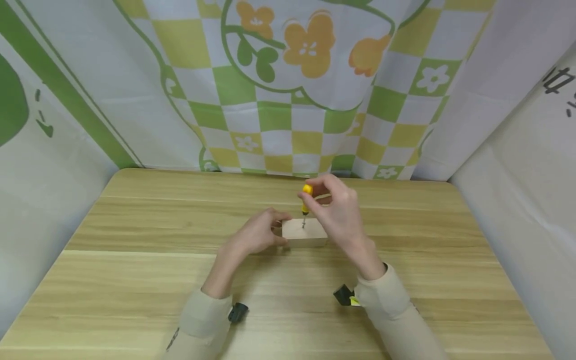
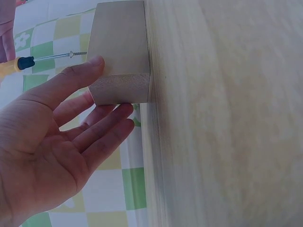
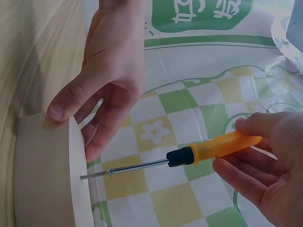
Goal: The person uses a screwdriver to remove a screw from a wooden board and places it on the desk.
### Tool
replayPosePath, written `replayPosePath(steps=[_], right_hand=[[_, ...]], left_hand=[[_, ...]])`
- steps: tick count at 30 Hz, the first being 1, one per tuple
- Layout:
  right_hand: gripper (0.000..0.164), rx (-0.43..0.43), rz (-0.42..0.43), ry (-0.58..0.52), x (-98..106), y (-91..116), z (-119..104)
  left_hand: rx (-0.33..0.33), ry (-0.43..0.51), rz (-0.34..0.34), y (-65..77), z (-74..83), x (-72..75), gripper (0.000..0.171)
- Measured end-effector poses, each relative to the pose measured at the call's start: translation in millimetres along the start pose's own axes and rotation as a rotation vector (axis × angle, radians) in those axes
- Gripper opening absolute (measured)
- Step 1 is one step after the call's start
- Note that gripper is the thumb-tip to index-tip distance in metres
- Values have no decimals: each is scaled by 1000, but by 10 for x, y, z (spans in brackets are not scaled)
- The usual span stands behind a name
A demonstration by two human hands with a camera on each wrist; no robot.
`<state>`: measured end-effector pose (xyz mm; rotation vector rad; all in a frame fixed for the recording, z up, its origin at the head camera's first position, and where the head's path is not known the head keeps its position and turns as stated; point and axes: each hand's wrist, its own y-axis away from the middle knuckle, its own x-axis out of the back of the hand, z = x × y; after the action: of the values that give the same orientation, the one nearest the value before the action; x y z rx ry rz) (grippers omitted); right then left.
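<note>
A pale wooden block (image 1: 294, 231) lies on the table, and my left hand (image 1: 256, 234) grips its left end, thumb on the near side and fingers around the far side. In my right hand (image 1: 343, 212) is a screwdriver (image 3: 215, 146) with a yellow handle and black collar, pinched by the handle between thumb and fingers. Its shaft points down at the block's top face. At the shaft's tip, a screw (image 3: 97, 175) stands in that face with most of its thread showing. The tip meets the screw head, as the right wrist view shows.
The wood-grain table (image 1: 148, 290) stretches out on both sides of the hands. Behind its far edge hangs a checked green, yellow and white curtain (image 1: 274, 117) with flowers. White cloth walls (image 1: 531, 175) stand at the left and right.
</note>
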<state>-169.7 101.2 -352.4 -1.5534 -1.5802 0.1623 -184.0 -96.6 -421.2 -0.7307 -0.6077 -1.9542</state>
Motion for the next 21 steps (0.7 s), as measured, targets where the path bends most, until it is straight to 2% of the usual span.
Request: replayPosePath(steps=[7,13,18,21], right_hand=[[21,15,-74,-73,38,-17,-22],[22,-27,-133,-114,41,-15,-55],[22,-66,-131,-109,29,-2,-70],[21,-53,-105,-70,13,11,-73]], left_hand=[[-1,6,6,1,-5,-6,62],[0,11,9,4,-1,-5,62],[9,18,3,7,4,-4,63],[12,23,1,9,2,-4,63]])
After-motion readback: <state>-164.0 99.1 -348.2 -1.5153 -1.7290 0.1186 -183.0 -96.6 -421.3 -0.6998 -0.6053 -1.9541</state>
